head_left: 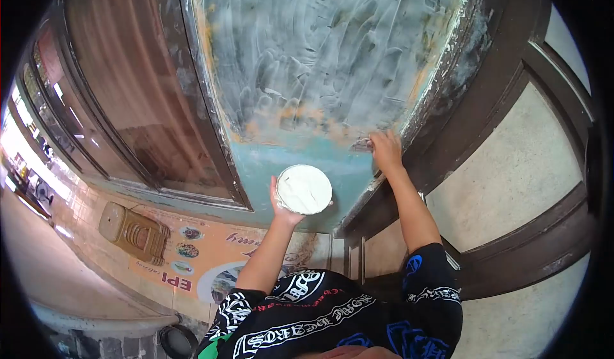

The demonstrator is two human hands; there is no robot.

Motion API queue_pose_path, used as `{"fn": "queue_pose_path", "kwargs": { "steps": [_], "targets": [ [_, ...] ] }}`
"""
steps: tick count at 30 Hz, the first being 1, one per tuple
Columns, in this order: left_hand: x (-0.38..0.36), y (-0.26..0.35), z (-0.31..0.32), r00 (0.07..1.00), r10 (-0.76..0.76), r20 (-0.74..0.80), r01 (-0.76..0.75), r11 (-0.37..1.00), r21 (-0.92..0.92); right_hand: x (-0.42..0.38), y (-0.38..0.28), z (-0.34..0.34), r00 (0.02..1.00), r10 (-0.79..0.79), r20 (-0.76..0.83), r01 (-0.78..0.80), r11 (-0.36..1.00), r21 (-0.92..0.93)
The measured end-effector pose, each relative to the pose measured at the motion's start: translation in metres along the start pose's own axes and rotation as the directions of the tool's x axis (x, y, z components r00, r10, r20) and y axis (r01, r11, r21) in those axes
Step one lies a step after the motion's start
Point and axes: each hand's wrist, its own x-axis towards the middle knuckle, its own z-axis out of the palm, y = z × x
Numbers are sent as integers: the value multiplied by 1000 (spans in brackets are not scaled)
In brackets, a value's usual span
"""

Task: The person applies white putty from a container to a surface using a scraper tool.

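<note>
My left hand (281, 210) is wrapped round the side of a round tub of white putty (304, 189) and holds it up in front of the wall panel. The white paste fills the tub nearly to its rim. My right hand (386, 151) is closed, fingertips against the lower right part of the wall panel (320, 58). A small dark edge shows at those fingers, too little to name. Grey-white smears cover the panel's upper part, orange patches lie along its lower border, and bare blue-green paint (259, 161) shows below.
Dark wooden frames (441, 97) flank the panel, with a brown curtained window (134, 84) on the left. A brown plastic step stool (134, 232) sits on an orange printed banner (192, 250) on the floor. A dark round pan (179, 341) is at the lower left.
</note>
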Motion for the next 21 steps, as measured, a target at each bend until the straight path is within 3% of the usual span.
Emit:
{"fn": "queue_pose_path", "kwargs": {
  "steps": [2,4,7,10,11,12,14,16,18,21],
  "targets": [
    [-4,3,-3,1000,30,7,-30,1000,6,6,-1,-19,994,104,-14,-103,994,43],
    [-8,7,-1,999,24,-25,-27,996,-90,-1,0,-16,995,95,4,-95,995,-11],
    [-10,11,-2,998,60,-15,-60,998,-19,-20,-13,5,957,93,276,-111,993,50],
    [-10,12,0,996,83,-43,-84,996,-18,-28,-13,33,977,88,193,-88,996,-6],
    [-11,13,0,997,72,-25,-72,997,6,-27,-5,38,998,45,52,-45,999,-12],
    [-11,15,-1,998,61,-7,-60,998,30,-19,-5,33,998,47,45,-46,999,-9],
    [-13,18,1,997,74,12,-75,996,41,0,-5,1,983,186,8,-186,982,22],
    [-16,20,2,997,76,14,-77,996,33,5,-7,-17,982,191,1,-191,982,8],
    [-17,22,1,996,72,54,-75,996,50,0,-16,-22,981,169,93,-175,983,60],
    [-19,23,0,993,113,-16,-112,992,55,-23,-30,12,980,124,154,-137,987,80]
  ]
}}
